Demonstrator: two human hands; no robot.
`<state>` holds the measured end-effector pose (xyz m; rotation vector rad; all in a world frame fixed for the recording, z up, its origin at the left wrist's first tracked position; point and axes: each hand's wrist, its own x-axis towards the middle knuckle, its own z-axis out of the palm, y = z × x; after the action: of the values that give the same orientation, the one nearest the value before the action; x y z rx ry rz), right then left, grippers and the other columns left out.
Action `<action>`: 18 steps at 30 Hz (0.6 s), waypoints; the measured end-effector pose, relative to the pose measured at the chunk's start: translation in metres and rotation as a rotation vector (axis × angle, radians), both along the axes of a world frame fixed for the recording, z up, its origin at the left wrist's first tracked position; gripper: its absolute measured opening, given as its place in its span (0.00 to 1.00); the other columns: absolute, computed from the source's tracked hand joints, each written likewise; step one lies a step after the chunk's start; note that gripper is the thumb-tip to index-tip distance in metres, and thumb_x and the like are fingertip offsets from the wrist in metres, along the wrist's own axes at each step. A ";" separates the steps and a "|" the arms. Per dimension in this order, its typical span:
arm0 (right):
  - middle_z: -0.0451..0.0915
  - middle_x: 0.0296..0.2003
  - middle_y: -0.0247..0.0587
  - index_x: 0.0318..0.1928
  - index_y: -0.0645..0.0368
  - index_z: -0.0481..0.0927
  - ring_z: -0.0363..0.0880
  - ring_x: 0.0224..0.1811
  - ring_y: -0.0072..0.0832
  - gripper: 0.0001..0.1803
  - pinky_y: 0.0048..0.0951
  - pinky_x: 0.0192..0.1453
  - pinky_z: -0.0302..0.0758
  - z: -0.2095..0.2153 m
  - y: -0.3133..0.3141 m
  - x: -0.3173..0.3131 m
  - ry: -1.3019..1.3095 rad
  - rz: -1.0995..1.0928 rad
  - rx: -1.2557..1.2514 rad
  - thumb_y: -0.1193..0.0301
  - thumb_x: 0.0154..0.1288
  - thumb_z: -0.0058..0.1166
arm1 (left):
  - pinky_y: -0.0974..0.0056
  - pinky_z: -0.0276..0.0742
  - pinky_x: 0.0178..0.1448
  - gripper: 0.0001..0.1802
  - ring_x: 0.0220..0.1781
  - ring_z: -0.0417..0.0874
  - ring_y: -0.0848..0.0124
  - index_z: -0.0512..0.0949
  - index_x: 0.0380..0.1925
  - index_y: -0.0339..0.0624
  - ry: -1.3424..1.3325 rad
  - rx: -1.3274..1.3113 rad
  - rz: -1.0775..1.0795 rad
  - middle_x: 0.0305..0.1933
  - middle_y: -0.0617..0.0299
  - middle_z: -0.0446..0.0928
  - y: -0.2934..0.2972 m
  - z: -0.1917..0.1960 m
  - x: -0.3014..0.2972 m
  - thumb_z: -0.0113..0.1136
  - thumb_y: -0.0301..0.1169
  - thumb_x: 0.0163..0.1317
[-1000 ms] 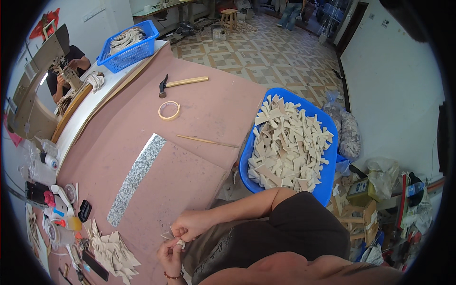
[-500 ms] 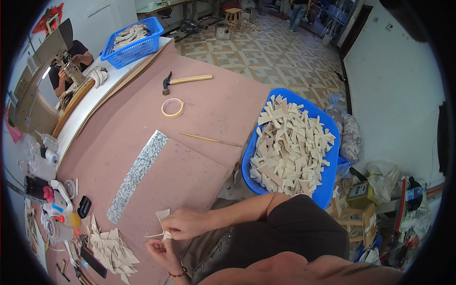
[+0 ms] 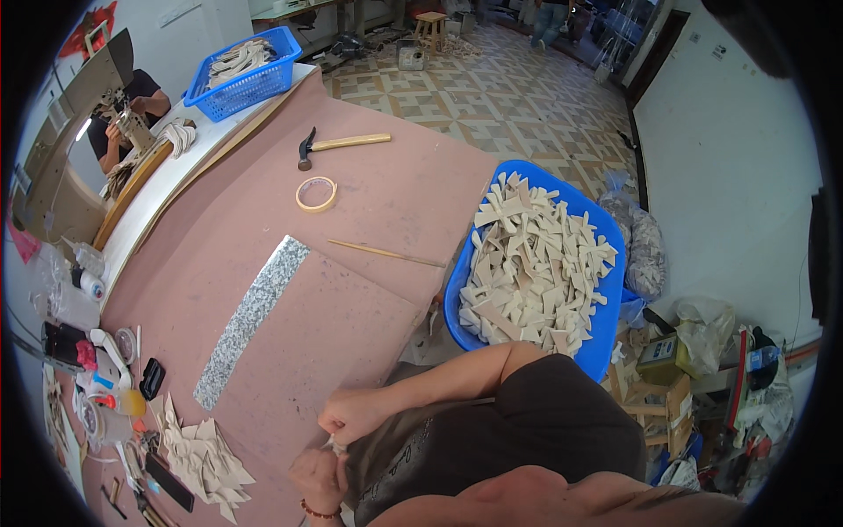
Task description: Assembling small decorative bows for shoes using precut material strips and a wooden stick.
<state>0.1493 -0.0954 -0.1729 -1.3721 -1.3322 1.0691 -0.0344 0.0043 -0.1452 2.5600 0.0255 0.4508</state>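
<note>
Close to my body, at the table's near edge, my right hand (image 3: pixel 349 415) and my left hand (image 3: pixel 318 477) meet, fingers closed. Between them they pinch a small cream cut piece of leather-like material (image 3: pixel 336 446), mostly hidden by the fingers. A bead bracelet circles my left wrist. To the left of my hands lies a pile of similar cream pieces (image 3: pixel 206 457) on the pink-covered table (image 3: pixel 369 307). A large blue basin (image 3: pixel 612 290) at the right is heaped with more cream pieces (image 3: pixel 536 272).
A speckled grey strip (image 3: pixel 252 321), a thin stick (image 3: pixel 386 253), a tape roll (image 3: pixel 316 194) and a hammer (image 3: pixel 338 143) lie on the table. A blue basket (image 3: pixel 241 95) stands far left, near a person at a sewing machine (image 3: pixel 53 162). Tools and bottles crowd the left edge.
Both hands have drawn nearer my body and closed in on the cream piece; its flap and strip, which stuck out before, are now hidden. The view has shifted slightly.
</note>
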 end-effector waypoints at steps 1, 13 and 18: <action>0.74 0.14 0.43 0.19 0.62 0.74 0.73 0.18 0.30 0.10 0.35 0.23 0.65 -0.003 -0.002 -0.002 -0.011 0.055 -0.042 0.70 0.44 0.60 | 0.59 0.63 0.25 0.15 0.21 0.70 0.55 0.67 0.17 0.40 0.004 -0.001 -0.002 0.19 0.55 0.66 0.000 0.004 -0.003 0.63 0.30 0.54; 0.74 0.20 0.30 0.32 0.59 0.74 0.72 0.21 0.16 0.05 0.19 0.24 0.66 0.016 -0.009 0.022 0.478 0.296 -0.237 0.71 0.63 0.53 | 0.61 0.73 0.41 0.09 0.36 0.77 0.58 0.73 0.22 0.36 -0.214 -0.269 0.116 0.36 0.52 0.76 -0.008 0.000 0.015 0.60 0.28 0.58; 0.74 0.23 0.29 0.31 0.59 0.74 0.70 0.20 0.13 0.15 0.15 0.23 0.64 0.013 -0.009 0.016 0.748 0.114 -0.140 0.62 0.72 0.50 | 0.61 0.72 0.41 0.07 0.35 0.77 0.60 0.73 0.30 0.33 -0.152 -0.430 0.290 0.36 0.50 0.76 -0.010 -0.005 0.023 0.52 0.27 0.65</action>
<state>0.1650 -0.1045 -0.1597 -0.8468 -0.7907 1.5739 -0.0117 -0.0058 -0.1501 2.0986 0.3993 0.6685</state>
